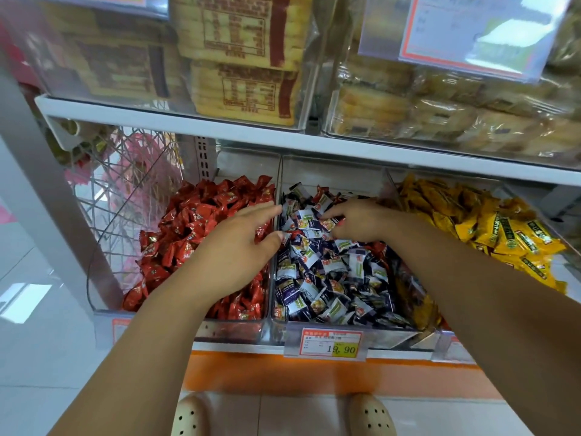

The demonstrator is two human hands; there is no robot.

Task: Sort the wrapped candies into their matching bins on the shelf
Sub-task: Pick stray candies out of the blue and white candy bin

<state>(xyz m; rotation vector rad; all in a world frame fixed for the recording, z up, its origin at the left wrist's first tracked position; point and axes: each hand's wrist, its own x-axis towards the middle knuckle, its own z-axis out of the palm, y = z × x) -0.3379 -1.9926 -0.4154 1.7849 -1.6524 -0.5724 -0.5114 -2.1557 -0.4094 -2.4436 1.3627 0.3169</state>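
Note:
Three clear bins stand side by side on the lower shelf. The left bin (232, 332) holds red wrapped candies (188, 228). The middle bin (393, 336) holds dark blue and white candies (327, 278) with a few red ones mixed in at its far end (322, 191). The right bin holds yellow candies (490, 228). My left hand (242, 243) hovers over the divider between the left and middle bins, fingers stretched out and holding nothing. My right hand (358, 220) reaches into the middle bin with its fingers curled down among the candies; whether it pinches one is hidden.
The white shelf (283, 136) above carries clear boxes of packaged biscuits (245, 58) and pastries (440, 114). A price tag (327, 343) hangs on the middle bin's front. A wire basket (125, 190) is to the left. My two shoes (371, 416) stand on the tiled floor below.

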